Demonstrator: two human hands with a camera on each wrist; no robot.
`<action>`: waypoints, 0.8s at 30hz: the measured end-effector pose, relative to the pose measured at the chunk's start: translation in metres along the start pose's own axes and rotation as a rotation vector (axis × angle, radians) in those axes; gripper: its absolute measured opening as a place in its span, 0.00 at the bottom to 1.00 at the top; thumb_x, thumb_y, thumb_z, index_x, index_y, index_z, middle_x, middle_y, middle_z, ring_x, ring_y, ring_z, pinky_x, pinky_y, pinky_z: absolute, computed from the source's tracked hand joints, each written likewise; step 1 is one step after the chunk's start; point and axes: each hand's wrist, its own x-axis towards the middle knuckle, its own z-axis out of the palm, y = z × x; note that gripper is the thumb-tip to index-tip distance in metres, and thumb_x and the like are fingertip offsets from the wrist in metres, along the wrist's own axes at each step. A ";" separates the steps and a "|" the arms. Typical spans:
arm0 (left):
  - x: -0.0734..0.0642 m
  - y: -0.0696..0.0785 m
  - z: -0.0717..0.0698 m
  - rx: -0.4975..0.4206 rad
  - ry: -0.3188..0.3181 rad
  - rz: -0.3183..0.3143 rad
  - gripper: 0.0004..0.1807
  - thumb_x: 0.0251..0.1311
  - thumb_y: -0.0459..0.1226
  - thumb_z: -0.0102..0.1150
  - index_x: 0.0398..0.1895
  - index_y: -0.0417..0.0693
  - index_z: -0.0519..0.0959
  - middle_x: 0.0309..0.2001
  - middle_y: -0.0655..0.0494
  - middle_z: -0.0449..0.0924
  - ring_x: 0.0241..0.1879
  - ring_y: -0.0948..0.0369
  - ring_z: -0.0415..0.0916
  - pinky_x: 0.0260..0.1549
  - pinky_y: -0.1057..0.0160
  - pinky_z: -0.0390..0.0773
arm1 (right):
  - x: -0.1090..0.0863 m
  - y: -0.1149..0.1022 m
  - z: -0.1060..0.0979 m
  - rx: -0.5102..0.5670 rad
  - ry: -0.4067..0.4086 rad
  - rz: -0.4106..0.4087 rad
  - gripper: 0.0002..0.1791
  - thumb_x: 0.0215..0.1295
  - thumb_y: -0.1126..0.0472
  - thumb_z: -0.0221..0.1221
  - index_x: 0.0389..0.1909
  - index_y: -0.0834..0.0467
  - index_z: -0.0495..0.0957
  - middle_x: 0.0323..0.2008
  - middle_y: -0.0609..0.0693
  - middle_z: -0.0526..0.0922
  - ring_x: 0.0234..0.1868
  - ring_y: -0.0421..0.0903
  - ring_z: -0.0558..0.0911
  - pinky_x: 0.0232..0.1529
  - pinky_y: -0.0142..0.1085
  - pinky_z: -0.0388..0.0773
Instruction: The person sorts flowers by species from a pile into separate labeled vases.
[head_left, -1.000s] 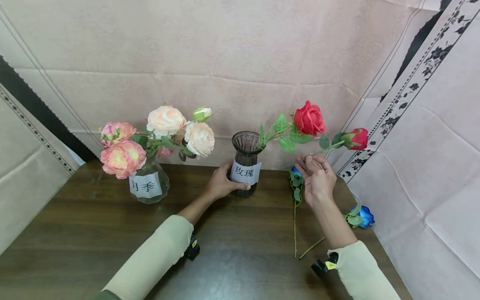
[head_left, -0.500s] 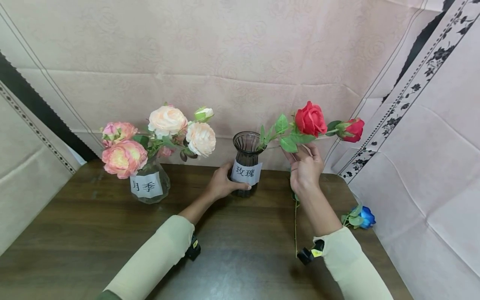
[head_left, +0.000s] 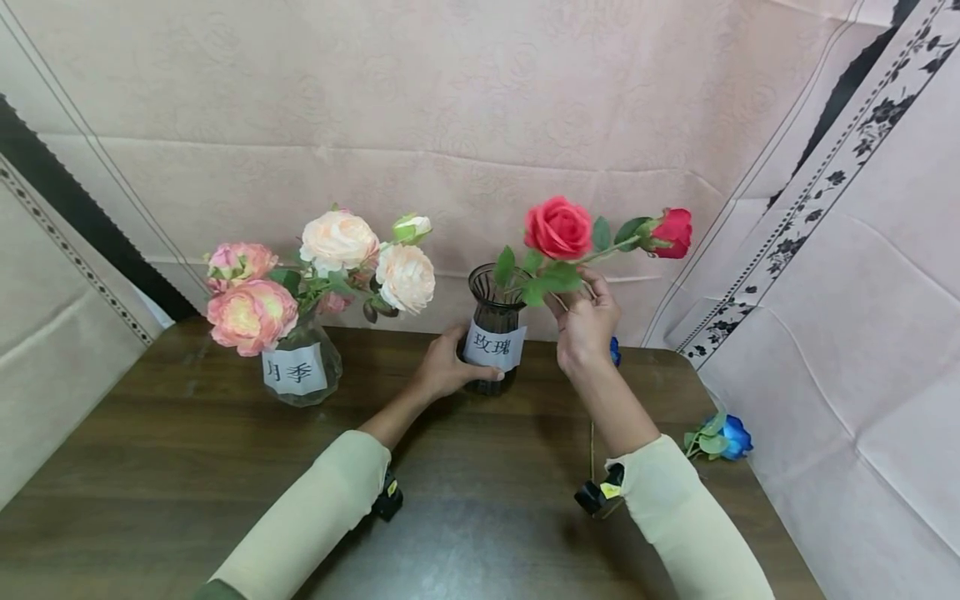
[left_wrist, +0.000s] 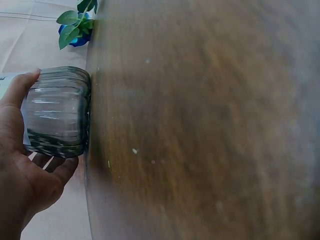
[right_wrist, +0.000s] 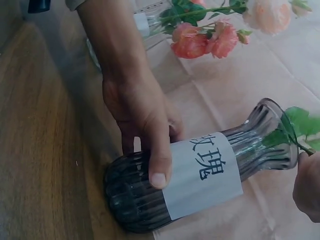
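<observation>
My left hand (head_left: 448, 367) grips the lower part of a dark ribbed glass vase (head_left: 495, 312) with a white paper label, standing at the table's back edge. In the right wrist view, the thumb lies across the vase (right_wrist: 135, 192) beside its label. My right hand (head_left: 588, 325) pinches the stem of a small red rose (head_left: 670, 233) just right of the vase's mouth. A larger red rose (head_left: 558, 227) with green leaves leans from the mouth, over the right fingers. Leaves hide the lower stems in the head view.
A clear labelled vase (head_left: 303, 367) with pink and cream flowers (head_left: 341, 242) stands to the left. One blue flower (head_left: 729, 437) lies at the table's right edge; another blue flower (head_left: 615, 351) is mostly hidden behind the right forearm. A patterned cloth (head_left: 450, 108) hangs behind the table.
My right hand has moved left toward the vase with the small red rose. The larger red rose has shifted left over the mouth. My left hand stays on the vase.
</observation>
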 end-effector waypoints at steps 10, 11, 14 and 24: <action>0.001 0.002 -0.001 0.020 0.006 -0.002 0.52 0.50 0.47 0.92 0.78 0.46 0.76 0.66 0.45 0.88 0.64 0.46 0.86 0.68 0.43 0.85 | -0.007 0.005 0.010 -0.282 -0.036 -0.109 0.09 0.80 0.69 0.62 0.51 0.61 0.89 0.40 0.42 0.90 0.46 0.38 0.89 0.62 0.37 0.87; 0.001 0.002 -0.001 0.020 0.007 -0.003 0.52 0.50 0.47 0.92 0.78 0.46 0.76 0.66 0.46 0.88 0.64 0.46 0.86 0.68 0.43 0.85 | -0.008 0.007 0.010 -0.317 -0.036 -0.115 0.09 0.80 0.68 0.63 0.52 0.62 0.90 0.40 0.42 0.89 0.47 0.38 0.88 0.62 0.37 0.85; 0.001 0.001 -0.001 0.013 0.007 0.001 0.52 0.50 0.48 0.92 0.78 0.46 0.76 0.66 0.46 0.88 0.65 0.46 0.86 0.69 0.43 0.85 | -0.011 0.011 0.008 -0.433 -0.040 -0.144 0.08 0.77 0.65 0.66 0.50 0.63 0.90 0.38 0.41 0.84 0.46 0.39 0.82 0.56 0.35 0.81; 0.001 0.000 -0.001 -0.003 0.006 -0.001 0.53 0.50 0.47 0.92 0.79 0.46 0.75 0.66 0.45 0.88 0.64 0.46 0.86 0.68 0.43 0.85 | -0.021 0.026 -0.006 -0.796 -0.154 -0.291 0.15 0.84 0.55 0.63 0.57 0.60 0.92 0.48 0.54 0.83 0.44 0.41 0.82 0.46 0.32 0.79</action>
